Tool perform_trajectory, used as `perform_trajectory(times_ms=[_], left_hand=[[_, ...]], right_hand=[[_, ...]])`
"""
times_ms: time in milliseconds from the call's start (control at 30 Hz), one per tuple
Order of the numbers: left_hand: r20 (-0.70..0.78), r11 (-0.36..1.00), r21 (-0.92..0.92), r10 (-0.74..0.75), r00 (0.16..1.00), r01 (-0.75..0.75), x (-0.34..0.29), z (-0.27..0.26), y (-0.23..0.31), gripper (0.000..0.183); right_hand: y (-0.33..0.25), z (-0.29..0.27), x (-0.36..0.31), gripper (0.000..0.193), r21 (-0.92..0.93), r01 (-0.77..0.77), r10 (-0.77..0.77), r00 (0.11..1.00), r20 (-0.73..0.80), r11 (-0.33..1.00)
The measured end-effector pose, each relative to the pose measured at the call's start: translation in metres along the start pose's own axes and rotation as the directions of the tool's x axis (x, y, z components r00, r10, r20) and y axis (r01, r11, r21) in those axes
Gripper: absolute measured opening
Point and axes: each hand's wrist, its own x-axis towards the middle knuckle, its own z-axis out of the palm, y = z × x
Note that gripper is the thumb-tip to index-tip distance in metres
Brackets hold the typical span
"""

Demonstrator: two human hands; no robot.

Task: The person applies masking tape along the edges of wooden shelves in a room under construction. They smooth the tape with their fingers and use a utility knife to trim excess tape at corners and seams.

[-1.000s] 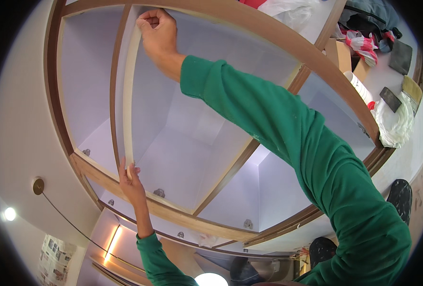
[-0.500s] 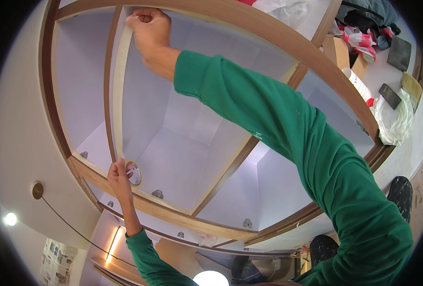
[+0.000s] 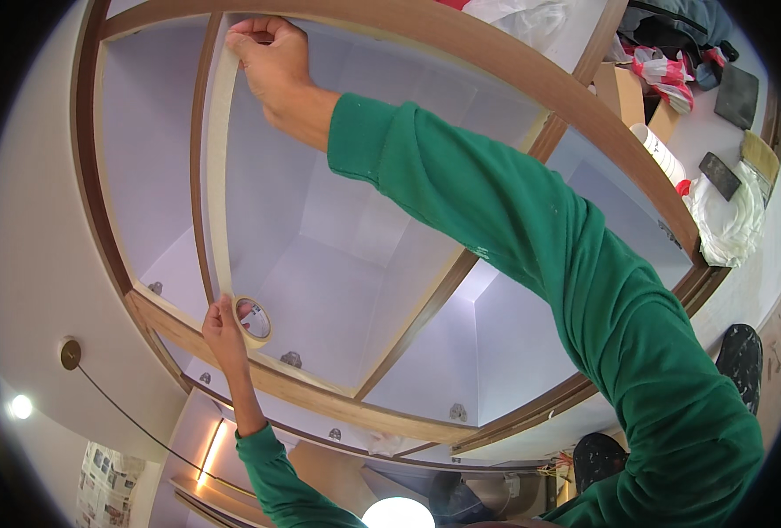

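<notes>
A pale strip of masking tape [image 3: 220, 180] runs taut beside a narrow brown wooden divider [image 3: 200, 158] of a cabinet frame. At its far end my right hand [image 3: 276, 70] is closed, pinching the tape between thumb and finger near the frame's upper rail [image 3: 461, 40]. My left hand [image 3: 224, 336], also closed, grips the strip at its near end by the lower rail [image 3: 320, 398]. The roll of masking tape [image 3: 265, 338] hangs at the left fingers, joined to the strip. Whether the strip touches the divider along its length, I cannot tell.
Lilac-lined compartments [image 3: 320, 202] lie behind the frame, with metal hinges [image 3: 292, 359] along the lower rail. At the upper right are a paintbrush [image 3: 760, 158], a dark scraper [image 3: 719, 176], plastic bags [image 3: 732, 231] and a cardboard box [image 3: 620, 92]. A cord hangs from a round fixture [image 3: 70, 354] at left.
The tape roll has swung slightly right and turned more face-on. My left hand has shifted a little right, and my right hand slightly left, both still pinching the strip.
</notes>
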Motion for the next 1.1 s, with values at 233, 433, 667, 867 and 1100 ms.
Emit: perform_trajectory(times_ms=[233,433,667,867,1100], left_hand=[[-0.013,0.999,0.028,0.035,0.999,-0.035,0.009,0.003,-0.008,0.033],[-0.034,0.997,0.033,0.067,0.997,-0.066,0.015,0.011,-0.006,0.033],[-0.018,0.995,0.034,0.094,0.995,-0.093,0.028,0.012,-0.008,0.034],[-0.025,0.996,0.022,0.084,0.996,-0.083,0.029,0.018,-0.003,0.034],[-0.026,0.994,0.026,0.106,0.994,-0.105,0.037,0.019,-0.006,0.034]], right_hand=[[-0.008,0.004,-0.003,0.018,0.174,-0.122,0.125,0.992,-0.004,0.977],[-0.014,0.007,-0.001,0.025,0.241,-0.216,0.231,0.972,-0.037,0.946],[-0.005,0.006,0.012,0.031,0.335,-0.249,0.242,0.968,0.065,0.909],[-0.018,0.015,0.009,0.024,0.351,-0.276,0.304,0.952,-0.027,0.895],[-0.026,0.013,0.009,0.026,0.357,-0.31,0.338,0.941,-0.018,0.881]])
